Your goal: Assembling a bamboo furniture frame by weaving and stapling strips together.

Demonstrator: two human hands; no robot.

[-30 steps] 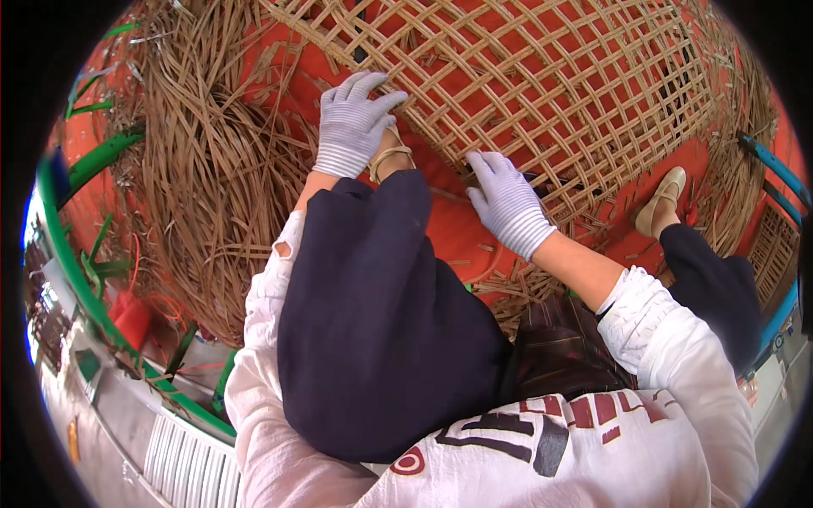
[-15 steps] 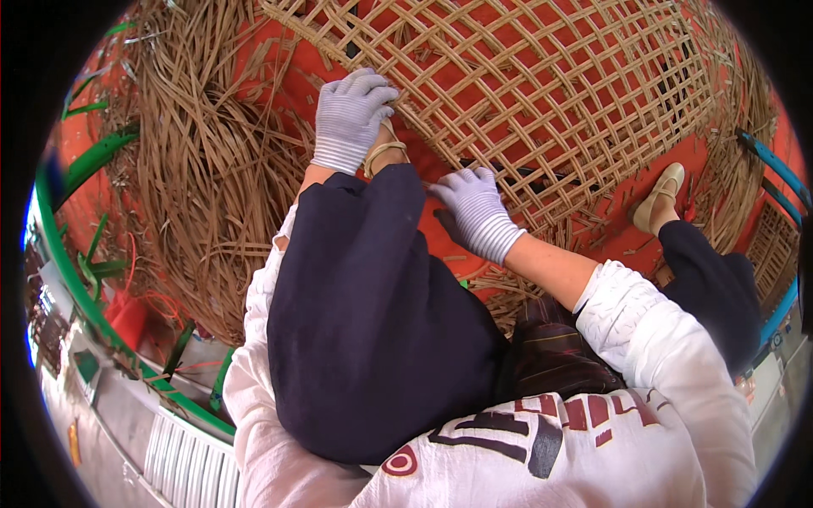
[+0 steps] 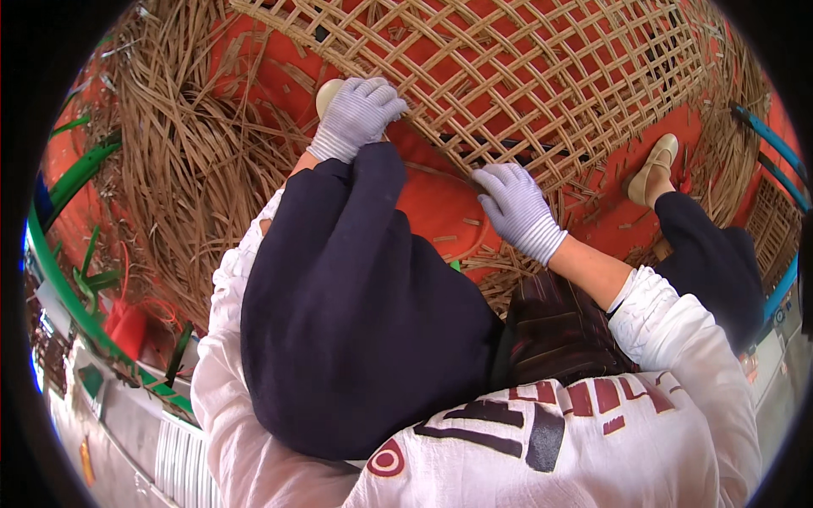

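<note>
A woven rattan panel [image 3: 508, 63] with an open diamond lattice spreads across the top of the head view, its bound near edge slanting down to the right. My left hand [image 3: 359, 112], in a grey striped glove, is closed at that edge, its fingertips curled at the rim beside my left shoe [image 3: 327, 95]. Lower along the same rim, my right hand [image 3: 515, 203] wears a matching glove. Its fingers are bent together on the rim, with the thumb mostly hidden.
Heaps of loose brown strips [image 3: 182, 169] lie at left, and more [image 3: 730, 161] at right. A red sheet [image 3: 440, 216] with cut scraps lies under the panel. A green curved frame [image 3: 76, 296] bends along the left; blue tubes [image 3: 775, 152] stand at right. My right shoe [image 3: 655, 169] rests near the panel.
My right hand has moved right and closed on the rim from beside it. The panel sits slightly higher and further left. My left shoe shows more beside my left hand.
</note>
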